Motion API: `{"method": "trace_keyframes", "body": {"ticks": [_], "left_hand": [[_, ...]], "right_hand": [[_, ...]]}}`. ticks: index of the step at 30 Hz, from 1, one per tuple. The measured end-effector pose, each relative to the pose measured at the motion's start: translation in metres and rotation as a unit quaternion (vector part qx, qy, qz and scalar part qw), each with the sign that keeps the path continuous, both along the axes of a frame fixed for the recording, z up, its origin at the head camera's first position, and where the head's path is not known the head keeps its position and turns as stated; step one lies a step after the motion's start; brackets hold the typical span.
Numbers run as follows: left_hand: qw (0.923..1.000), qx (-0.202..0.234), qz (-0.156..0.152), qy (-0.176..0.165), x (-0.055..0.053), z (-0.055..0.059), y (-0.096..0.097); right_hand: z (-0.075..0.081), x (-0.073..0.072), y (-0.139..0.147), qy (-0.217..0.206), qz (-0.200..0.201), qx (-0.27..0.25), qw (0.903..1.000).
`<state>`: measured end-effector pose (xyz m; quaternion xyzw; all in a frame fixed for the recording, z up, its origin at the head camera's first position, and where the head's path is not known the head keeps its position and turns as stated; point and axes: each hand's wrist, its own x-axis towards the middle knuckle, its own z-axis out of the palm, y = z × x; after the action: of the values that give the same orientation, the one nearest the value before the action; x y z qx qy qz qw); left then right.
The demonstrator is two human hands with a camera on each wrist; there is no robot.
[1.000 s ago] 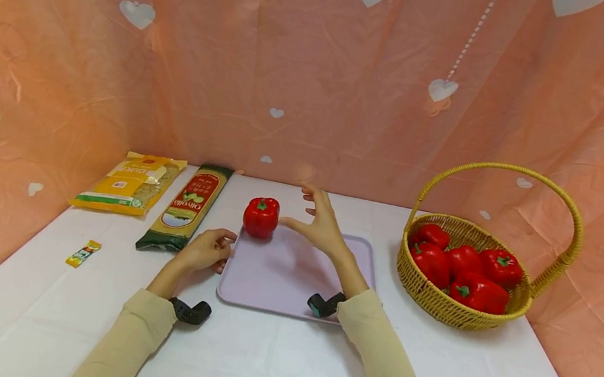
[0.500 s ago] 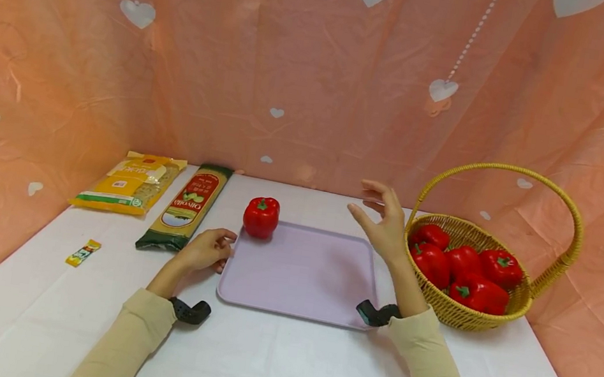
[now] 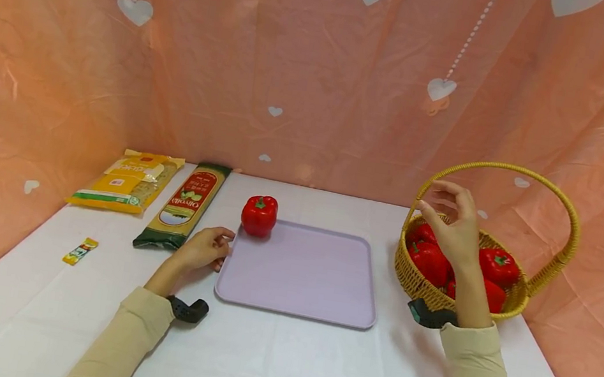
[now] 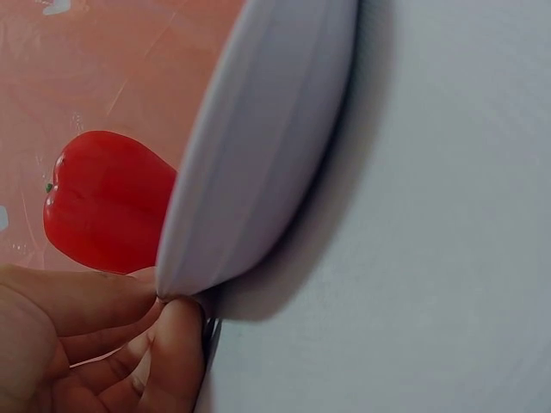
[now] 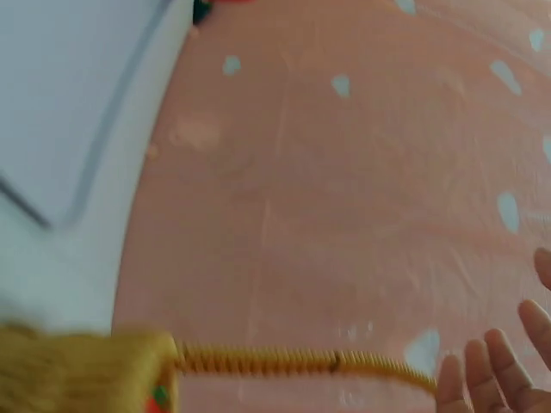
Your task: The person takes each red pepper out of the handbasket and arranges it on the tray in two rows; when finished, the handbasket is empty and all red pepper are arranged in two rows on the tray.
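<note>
A lilac tray (image 3: 298, 272) lies in the middle of the white table, with one red bell pepper (image 3: 259, 216) upright on its far left corner. At the tray's left edge my left hand (image 3: 204, 248) pinches the rim between thumb and finger, as the left wrist view shows; the pepper stands just beyond those fingers. My right hand (image 3: 456, 226) is raised over the left part of a wicker basket (image 3: 421, 289), its fingers spread and loosely bent, holding nothing. Several red bell peppers (image 3: 499, 268) fill the basket, some hidden behind that hand and wrist.
The basket's tall arched handle (image 3: 574, 233) rises around and behind the right hand. Left of the tray lie a long green-and-gold pasta packet (image 3: 183, 207), a yellow food bag (image 3: 129, 183) and a small yellow sachet (image 3: 80, 251). A pink curtain (image 3: 318, 75) hangs behind the table.
My right hand has moved right, from beside the pepper on the tray, across the tray to over the basket. My left hand, the tray and its pepper have stayed in place.
</note>
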<state>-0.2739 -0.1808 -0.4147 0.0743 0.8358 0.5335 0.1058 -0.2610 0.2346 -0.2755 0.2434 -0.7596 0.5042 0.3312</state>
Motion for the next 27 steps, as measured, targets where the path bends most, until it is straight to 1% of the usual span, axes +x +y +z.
{"method": "trace_keyframes", "body": {"ticks": [3, 6, 7, 8, 11, 14, 15, 19, 23, 27], "left_hand": [[1.0, 0.0, -0.001, 0.001, 0.0, 0.0, -0.001], [1.0, 0.001, -0.001, -0.003, 0.0, -0.001, -0.001], [1.0, -0.001, 0.001, -0.006, -0.001, -0.001, -0.001], [1.0, -0.003, 0.002, -0.008, -0.001, -0.001, -0.001], [0.9999, -0.009, 0.005, -0.014, -0.001, -0.001, -0.001], [0.9998, -0.01, 0.003, -0.014, -0.001, 0.0, -0.001], [0.9999, -0.011, 0.001, -0.013, -0.001, 0.0, -0.001], [0.9998, -0.011, 0.002, -0.014, -0.002, 0.0, -0.002], [0.9998, -0.011, 0.005, -0.015, -0.004, -0.001, -0.003], [0.9999, -0.012, -0.001, -0.011, -0.004, -0.002, -0.003]], "right_hand": [[0.007, 0.001, 0.013, -0.021, -0.035, 0.022, 0.9989], [0.011, 0.002, 0.025, -0.033, -0.065, 0.03, 0.9968], [0.012, 0.002, 0.029, -0.038, -0.074, 0.028, 0.9961], [0.011, -0.002, 0.036, -0.045, -0.083, 0.024, 0.9953], [0.011, -0.003, 0.048, -0.064, -0.108, 0.008, 0.9921], [0.005, -0.011, 0.066, -0.084, -0.129, -0.016, 0.988], [0.004, -0.012, 0.07, -0.087, -0.135, -0.023, 0.9868], [-0.008, -0.026, 0.094, -0.109, -0.169, -0.041, 0.9787], [-0.014, -0.031, 0.107, -0.143, -0.202, -0.045, 0.9678], [-0.022, -0.03, 0.115, -0.179, -0.235, -0.029, 0.955]]}}
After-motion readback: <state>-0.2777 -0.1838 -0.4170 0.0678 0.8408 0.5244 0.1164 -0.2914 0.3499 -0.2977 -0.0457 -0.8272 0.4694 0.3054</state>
